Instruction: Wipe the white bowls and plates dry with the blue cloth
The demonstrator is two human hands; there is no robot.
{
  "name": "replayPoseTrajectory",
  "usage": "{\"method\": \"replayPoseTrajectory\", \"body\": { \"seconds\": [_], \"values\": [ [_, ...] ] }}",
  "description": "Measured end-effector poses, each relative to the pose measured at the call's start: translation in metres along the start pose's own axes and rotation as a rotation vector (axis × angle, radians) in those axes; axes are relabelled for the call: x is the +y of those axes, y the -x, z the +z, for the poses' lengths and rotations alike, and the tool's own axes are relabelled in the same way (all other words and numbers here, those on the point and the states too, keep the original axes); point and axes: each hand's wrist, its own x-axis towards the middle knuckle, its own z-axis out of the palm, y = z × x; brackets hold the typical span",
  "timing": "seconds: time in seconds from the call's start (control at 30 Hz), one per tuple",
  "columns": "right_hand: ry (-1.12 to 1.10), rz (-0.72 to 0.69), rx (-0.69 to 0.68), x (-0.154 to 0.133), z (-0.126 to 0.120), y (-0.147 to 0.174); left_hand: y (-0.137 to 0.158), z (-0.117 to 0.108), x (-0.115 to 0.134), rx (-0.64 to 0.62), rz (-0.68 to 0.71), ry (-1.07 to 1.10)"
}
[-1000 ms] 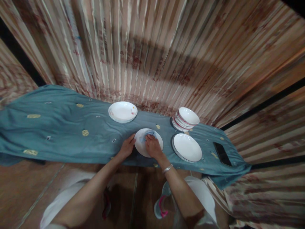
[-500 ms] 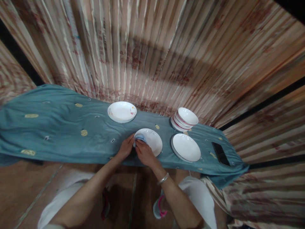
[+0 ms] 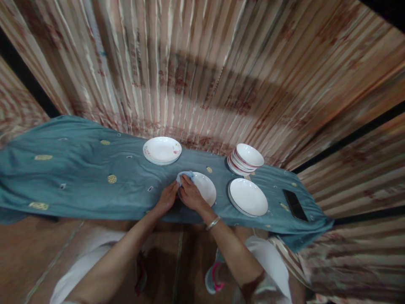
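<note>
A white plate (image 3: pixel 206 188) lies near the front edge of the cloth-covered table, its left part hidden by my hands. My right hand (image 3: pixel 190 193) is closed on a light blue cloth (image 3: pixel 182 174) and presses it against the plate's upper left rim. At the left side of the same plate, my left hand (image 3: pixel 169 195) grips the rim; its fingertips are partly hidden beside the cloth.
Behind, to the left, sits a stack of flower-patterned plates (image 3: pixel 162 150). On the right are stacked bowls (image 3: pixel 248 156), stacked white plates (image 3: pixel 248 197) and a black phone (image 3: pixel 295 204). A teal tablecloth (image 3: pixel 85 181) covers the table; a pleated curtain (image 3: pixel 190 84) hangs behind.
My right hand has slid the blue cloth up and slightly left along the plate's rim. My left hand stays at the plate's left side.
</note>
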Motion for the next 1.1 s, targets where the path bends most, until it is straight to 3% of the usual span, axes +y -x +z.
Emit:
{"method": "replayPoseTrajectory", "body": {
  "seconds": [0.13, 0.3, 0.47, 0.8, 1.1],
  "values": [
    [0.169, 0.024, 0.007, 0.009, -0.012, -0.010, -0.003, 0.000, -0.006, 0.044, -0.065, -0.030],
    [0.354, 0.106, 0.016, 0.026, -0.029, -0.009, -0.003, 0.001, -0.005, 0.014, 0.024, 0.092],
    [0.498, 0.207, -0.034, 0.043, -0.046, 0.001, -0.001, 0.000, -0.002, -0.002, 0.026, 0.099],
    [0.474, 0.284, -0.090, 0.058, -0.066, 0.043, 0.000, 0.000, 0.001, -0.026, -0.100, 0.173],
    [0.410, 0.135, -0.076, 0.035, -0.065, 0.091, 0.002, 0.001, 0.007, -0.004, -0.178, 0.217]
  ]
}}
